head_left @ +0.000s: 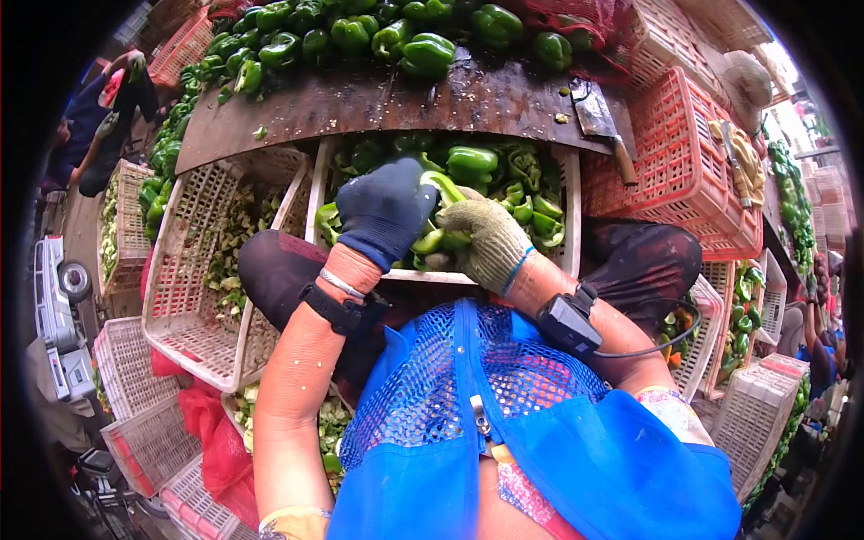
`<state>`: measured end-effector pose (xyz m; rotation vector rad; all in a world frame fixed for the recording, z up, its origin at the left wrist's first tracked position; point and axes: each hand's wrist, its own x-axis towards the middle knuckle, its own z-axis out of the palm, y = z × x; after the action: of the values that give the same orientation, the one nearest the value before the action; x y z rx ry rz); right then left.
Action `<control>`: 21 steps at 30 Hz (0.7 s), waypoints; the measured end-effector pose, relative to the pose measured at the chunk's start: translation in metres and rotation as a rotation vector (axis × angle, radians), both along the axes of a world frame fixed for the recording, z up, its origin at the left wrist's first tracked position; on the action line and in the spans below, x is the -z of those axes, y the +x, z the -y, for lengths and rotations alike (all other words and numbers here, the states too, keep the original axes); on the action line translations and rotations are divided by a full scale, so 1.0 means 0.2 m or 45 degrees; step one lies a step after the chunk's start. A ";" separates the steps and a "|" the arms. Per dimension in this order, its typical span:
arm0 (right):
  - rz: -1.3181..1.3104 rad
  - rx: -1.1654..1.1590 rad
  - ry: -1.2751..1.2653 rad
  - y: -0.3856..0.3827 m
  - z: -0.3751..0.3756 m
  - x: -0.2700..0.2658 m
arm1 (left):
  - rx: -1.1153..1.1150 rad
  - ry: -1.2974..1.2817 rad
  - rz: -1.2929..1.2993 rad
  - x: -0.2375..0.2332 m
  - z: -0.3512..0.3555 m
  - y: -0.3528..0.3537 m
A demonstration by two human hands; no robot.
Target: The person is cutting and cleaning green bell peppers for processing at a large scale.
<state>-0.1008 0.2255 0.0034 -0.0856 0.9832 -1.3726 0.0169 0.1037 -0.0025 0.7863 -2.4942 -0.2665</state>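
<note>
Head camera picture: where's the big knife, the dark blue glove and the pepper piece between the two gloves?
big knife (594,110): head view, on the flat blade.
dark blue glove (387,211): head view, on the back of the left hand.
pepper piece (443,187): head view, on the green strip beside the glove's fingers.

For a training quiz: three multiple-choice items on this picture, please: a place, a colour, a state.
1. Where does the cleaver lie? A on the wooden board; B in a red crate; C on the ground.
2. The glove on the left hand is: A red; B dark blue; C white.
3. The right hand is: A open and empty; B gripping a green pepper; C resting on a knee.
A, its blade rests on the board; B, the glove is navy; B, it curls round the pepper.
</note>
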 end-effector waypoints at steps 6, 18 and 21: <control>0.203 0.100 -0.092 -0.08 -0.01 0.00 | -0.099 -0.017 -0.370 -0.07 0.13 -0.06; -2.426 -0.915 1.021 -0.71 0.08 0.45 | -0.739 0.095 -0.017 -0.04 1.28 1.03; -1.895 -1.103 0.870 -0.98 0.28 0.64 | -0.699 0.403 0.131 0.04 1.30 1.07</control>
<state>-0.2964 0.1694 -0.1240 -0.9806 2.2005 0.0920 0.2299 -0.1555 -0.0097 1.6047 -2.2388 -0.4332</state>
